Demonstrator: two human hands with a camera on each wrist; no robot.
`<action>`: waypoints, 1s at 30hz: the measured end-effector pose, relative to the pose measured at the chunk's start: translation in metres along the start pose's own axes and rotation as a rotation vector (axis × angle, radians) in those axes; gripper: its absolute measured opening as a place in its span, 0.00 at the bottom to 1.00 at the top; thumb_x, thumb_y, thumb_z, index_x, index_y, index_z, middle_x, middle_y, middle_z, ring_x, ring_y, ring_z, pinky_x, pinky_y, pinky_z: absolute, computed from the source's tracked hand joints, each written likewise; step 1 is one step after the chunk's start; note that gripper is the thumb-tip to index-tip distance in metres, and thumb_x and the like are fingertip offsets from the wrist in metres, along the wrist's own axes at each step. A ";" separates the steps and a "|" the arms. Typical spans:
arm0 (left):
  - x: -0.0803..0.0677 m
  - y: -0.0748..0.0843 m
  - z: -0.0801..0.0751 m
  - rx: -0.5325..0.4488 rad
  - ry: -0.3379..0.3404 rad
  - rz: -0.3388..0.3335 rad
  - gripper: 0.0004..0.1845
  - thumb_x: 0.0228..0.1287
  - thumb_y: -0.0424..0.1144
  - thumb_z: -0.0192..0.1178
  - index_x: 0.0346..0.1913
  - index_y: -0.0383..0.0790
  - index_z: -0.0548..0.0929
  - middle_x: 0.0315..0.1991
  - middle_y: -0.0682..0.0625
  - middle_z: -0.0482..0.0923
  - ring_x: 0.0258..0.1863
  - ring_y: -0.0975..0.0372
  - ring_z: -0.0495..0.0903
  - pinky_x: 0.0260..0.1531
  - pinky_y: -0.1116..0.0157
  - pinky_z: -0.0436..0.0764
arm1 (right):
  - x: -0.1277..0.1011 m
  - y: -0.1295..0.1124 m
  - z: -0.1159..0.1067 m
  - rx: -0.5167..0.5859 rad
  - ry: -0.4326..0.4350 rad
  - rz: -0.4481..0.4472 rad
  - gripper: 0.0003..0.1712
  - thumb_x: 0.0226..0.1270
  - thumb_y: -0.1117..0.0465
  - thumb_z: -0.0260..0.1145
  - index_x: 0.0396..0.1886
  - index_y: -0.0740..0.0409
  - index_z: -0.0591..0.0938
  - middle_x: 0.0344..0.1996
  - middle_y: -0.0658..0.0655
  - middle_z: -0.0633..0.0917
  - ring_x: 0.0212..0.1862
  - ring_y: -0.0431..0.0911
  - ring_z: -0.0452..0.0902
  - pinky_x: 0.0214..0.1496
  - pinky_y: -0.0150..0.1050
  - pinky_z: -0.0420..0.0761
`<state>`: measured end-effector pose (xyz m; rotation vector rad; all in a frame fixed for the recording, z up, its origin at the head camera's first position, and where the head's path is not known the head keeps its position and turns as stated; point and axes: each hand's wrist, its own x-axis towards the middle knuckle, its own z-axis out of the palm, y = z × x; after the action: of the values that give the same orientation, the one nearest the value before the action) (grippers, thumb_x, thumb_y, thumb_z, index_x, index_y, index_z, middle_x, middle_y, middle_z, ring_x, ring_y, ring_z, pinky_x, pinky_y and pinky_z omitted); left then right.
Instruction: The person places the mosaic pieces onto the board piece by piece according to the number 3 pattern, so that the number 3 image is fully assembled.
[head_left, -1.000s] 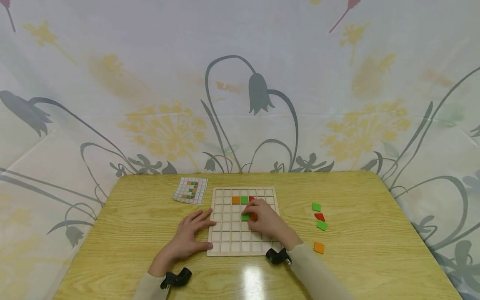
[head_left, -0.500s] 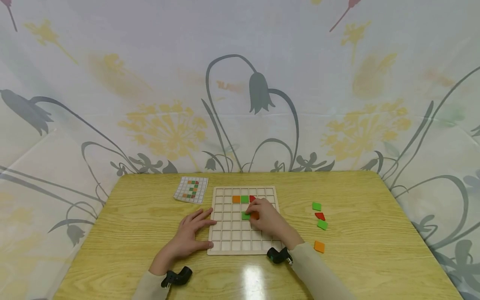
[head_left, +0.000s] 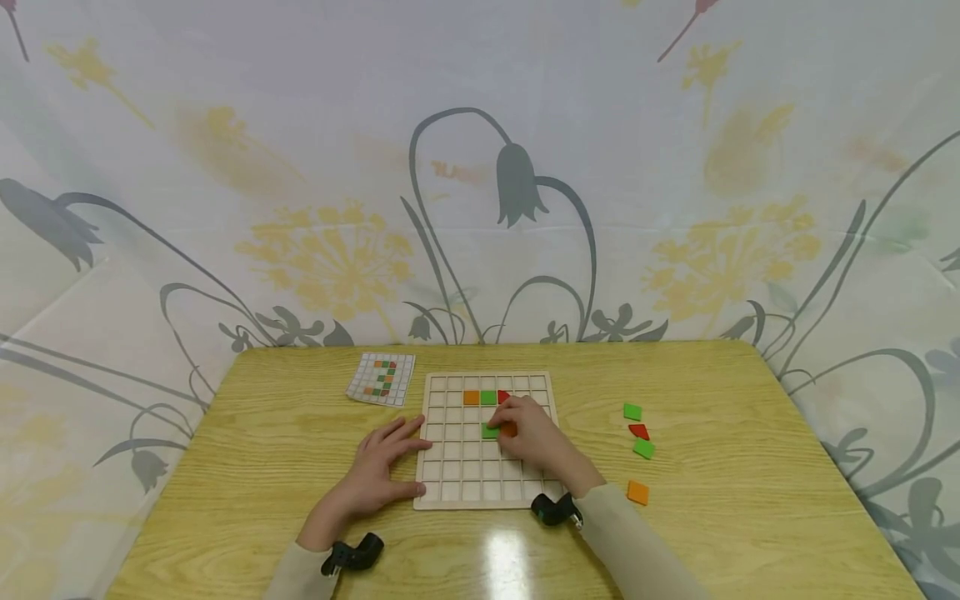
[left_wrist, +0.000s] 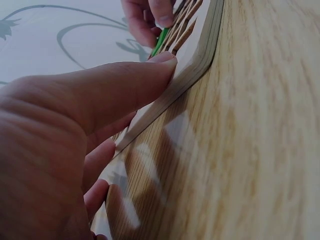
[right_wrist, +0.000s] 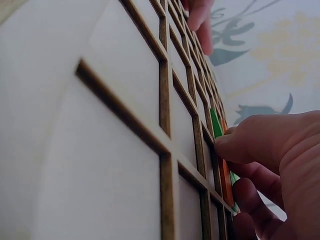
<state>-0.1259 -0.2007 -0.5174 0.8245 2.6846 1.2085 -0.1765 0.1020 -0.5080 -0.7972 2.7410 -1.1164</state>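
A wooden grid board lies on the table. My right hand is over its middle, thumb and fingers on a square green tile. In the right wrist view this green tile stands slightly proud of its cell, the thumb tip against it. An orange tile sits beside it, partly covered by the hand. One row higher lie an orange tile, a green tile and a red rounded tile. My left hand rests with spread fingers on the board's left edge.
A paper card with a printed coloured grid pattern lies behind the left hand. Right of the board are loose tiles: a green one, a red one, another green one and an orange one. A patterned curtain hangs behind.
The right hand's fingers shift very slightly over the green tile. The left hand and the loose tiles stay in place.
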 end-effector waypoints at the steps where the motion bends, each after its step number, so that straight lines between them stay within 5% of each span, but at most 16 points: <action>1: 0.000 0.000 0.000 0.001 0.000 0.001 0.29 0.57 0.45 0.72 0.62 0.42 0.81 0.76 0.42 0.59 0.74 0.39 0.49 0.63 0.32 0.42 | 0.000 0.000 0.000 0.000 -0.001 0.002 0.12 0.60 0.71 0.66 0.40 0.54 0.89 0.44 0.50 0.82 0.47 0.47 0.72 0.50 0.46 0.75; 20: 0.000 -0.001 0.001 -0.004 -0.004 -0.013 0.29 0.57 0.46 0.73 0.62 0.45 0.81 0.76 0.44 0.59 0.74 0.40 0.49 0.63 0.33 0.42 | 0.000 0.004 0.002 -0.020 0.042 -0.044 0.11 0.59 0.72 0.67 0.37 0.54 0.89 0.42 0.49 0.84 0.46 0.48 0.75 0.51 0.48 0.76; 30: -0.001 -0.002 0.000 -0.004 -0.016 -0.030 0.29 0.57 0.46 0.73 0.63 0.45 0.81 0.77 0.45 0.58 0.75 0.42 0.47 0.65 0.35 0.40 | -0.007 0.006 -0.012 0.063 0.076 -0.045 0.07 0.64 0.68 0.70 0.39 0.55 0.89 0.42 0.48 0.84 0.46 0.46 0.79 0.47 0.41 0.81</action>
<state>-0.1263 -0.2022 -0.5188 0.7866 2.6707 1.1954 -0.1756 0.1164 -0.5042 -0.8281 2.7469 -1.2601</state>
